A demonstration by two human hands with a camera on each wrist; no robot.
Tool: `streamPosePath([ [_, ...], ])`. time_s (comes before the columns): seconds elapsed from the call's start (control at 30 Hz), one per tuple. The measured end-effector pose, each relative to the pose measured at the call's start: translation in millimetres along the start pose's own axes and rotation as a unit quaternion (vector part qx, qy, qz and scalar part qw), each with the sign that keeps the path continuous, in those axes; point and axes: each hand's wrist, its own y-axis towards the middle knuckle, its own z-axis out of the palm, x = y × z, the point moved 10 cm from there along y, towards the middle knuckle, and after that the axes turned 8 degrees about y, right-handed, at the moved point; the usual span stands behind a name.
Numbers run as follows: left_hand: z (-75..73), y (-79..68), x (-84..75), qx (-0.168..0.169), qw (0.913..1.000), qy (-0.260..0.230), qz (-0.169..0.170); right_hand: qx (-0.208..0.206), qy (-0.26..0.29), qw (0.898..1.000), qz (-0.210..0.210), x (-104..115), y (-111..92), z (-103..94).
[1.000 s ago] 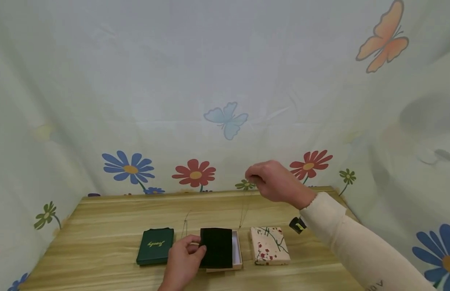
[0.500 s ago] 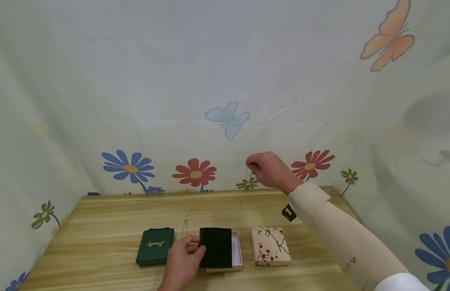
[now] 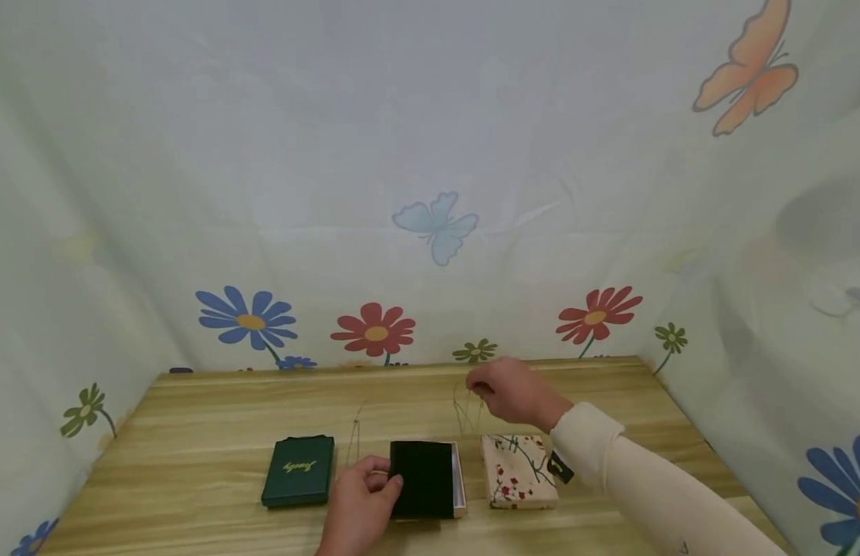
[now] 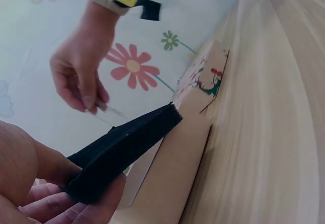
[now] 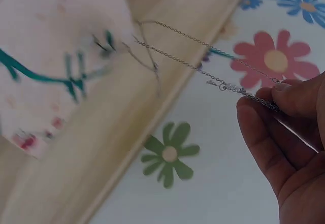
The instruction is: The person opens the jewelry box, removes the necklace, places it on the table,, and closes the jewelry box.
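Note:
In the head view, my left hand (image 3: pixel 360 498) pinches a black square pad (image 3: pixel 423 479) by its left edge. The left wrist view shows the thumb on top and fingers beneath, with the pad tilted over an open pale box (image 4: pixel 172 168). My right hand (image 3: pixel 516 390) is raised above the table's back part and pinches a thin silver chain necklace (image 5: pixel 183 61) between thumb and fingertips. The chain hangs down in loops, its clasp end close to the fingertips in the right wrist view. Most of the box's inside is hidden under the pad.
Right of the open box lies a flower-patterned box lid (image 3: pixel 519 471). A green jewelry box (image 3: pixel 298 471) with gold lettering stands on the left. Another fine chain (image 3: pixel 355 436) lies on the wooden table (image 3: pixel 215 417) behind my left hand. A flower-printed curtain (image 3: pixel 319 232) encloses the table.
My right hand rose with the necklace, then came down lower over the table. The left hand and black pad have shifted slightly right, covering more of the box.

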Motion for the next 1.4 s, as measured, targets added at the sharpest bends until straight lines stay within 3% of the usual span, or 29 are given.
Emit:
streamPosePath([
  [0.2,4.7,-2.0,0.0,-0.004,1.0000,0.002,-0.003,-0.008,-0.004,0.998,-0.058,28.8,-29.3,22.0],
  [0.4,4.7,-1.7,-1.3,-0.009,0.9999,0.006,-0.002,0.036,-0.001,0.998,-0.058,41.5,-50.1,46.4],
  [0.57,6.2,-1.2,1.7,-0.006,0.9999,0.003,-0.010,0.056,-0.067,0.992,-0.091,52.2,-62.3,64.4],
  [0.77,5.2,-0.2,3.9,-0.006,0.9999,-0.003,-0.012,0.039,-0.170,0.971,-0.162,67.5,-76.6,81.6],
  [0.9,4.0,-0.2,5.7,-0.002,0.9998,-0.014,-0.015,0.034,-0.197,0.964,-0.176,70.3,-83.5,91.4],
  [1.4,0.7,0.6,8.5,-0.002,0.9989,-0.038,-0.027,0.044,-0.205,0.954,-0.214,77.0,-104.3,107.2],
])
